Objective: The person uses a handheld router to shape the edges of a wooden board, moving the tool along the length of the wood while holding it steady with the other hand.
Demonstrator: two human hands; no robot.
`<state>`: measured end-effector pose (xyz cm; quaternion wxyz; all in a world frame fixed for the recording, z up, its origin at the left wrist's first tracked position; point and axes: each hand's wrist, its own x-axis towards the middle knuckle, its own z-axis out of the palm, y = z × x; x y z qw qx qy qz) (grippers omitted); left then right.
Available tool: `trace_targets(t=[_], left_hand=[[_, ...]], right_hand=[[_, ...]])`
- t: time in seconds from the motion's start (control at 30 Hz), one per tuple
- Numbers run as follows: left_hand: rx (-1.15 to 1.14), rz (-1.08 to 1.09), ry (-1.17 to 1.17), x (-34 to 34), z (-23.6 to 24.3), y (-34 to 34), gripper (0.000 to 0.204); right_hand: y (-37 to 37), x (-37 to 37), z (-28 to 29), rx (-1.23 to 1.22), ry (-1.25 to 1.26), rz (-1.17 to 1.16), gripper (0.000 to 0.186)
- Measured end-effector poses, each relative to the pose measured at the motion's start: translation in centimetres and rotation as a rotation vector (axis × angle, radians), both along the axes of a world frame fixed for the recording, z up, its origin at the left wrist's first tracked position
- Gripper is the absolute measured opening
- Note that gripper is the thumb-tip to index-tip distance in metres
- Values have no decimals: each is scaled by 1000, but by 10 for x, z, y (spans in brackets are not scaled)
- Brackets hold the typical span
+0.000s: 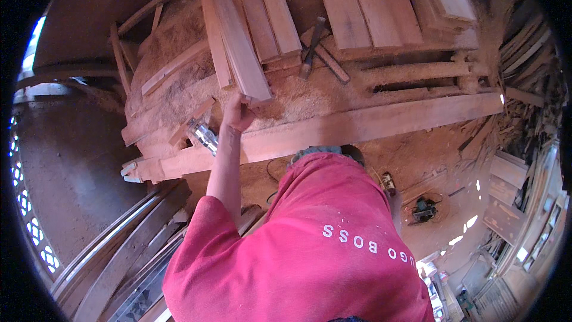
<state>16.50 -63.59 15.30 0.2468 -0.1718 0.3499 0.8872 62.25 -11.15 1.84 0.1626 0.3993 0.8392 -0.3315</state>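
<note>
My left hand (pixel 238 114) is closed at the near end of a long wooden plank (pixel 241 53), its fingers pressed to the plank's corner. This plank lies slanted over other boards on the sawdust-covered workbench (pixel 298 98). Close to my left forearm, a power tool with a shiny metal body (pixel 204 136) rests at the bench's front edge. On the right, a sliver of my arm shows beside my red shirt (pixel 316 226), next to a small dark and yellowish object (pixel 388 182). The fingers of my right hand cannot be made out there.
A hammer (pixel 311 49) lies on a short wood strip (pixel 332 63) mid-bench. More planks (pixel 351 6) are laid out at the back. A thick beam (pixel 357 125) runs along the front edge. A dark corded tool (pixel 423 209) sits on the floor at right; timber (pixel 125 244) leans at lower left.
</note>
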Motion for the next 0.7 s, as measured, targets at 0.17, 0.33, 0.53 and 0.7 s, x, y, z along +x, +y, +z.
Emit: trace_targets(t=[0.17, 0.33, 0.53, 0.7], left_hand=[[-291, 93, -174, 24, -8, 32, 28], [-488, 44, 47, 49, -26, 33, 37], [-530, -67, 59, 120, -2, 28, 47], [-660, -238, 176, 165, 56, 25, 53]], right_hand=[[4, -32, -6, -2, 131, 85, 32], [23, -64, 3, 54, 180, 177, 26], [11, -106, 27, -288, 208, -145, 21], [-27, -215, 81, -317, 334, -110, 26]])
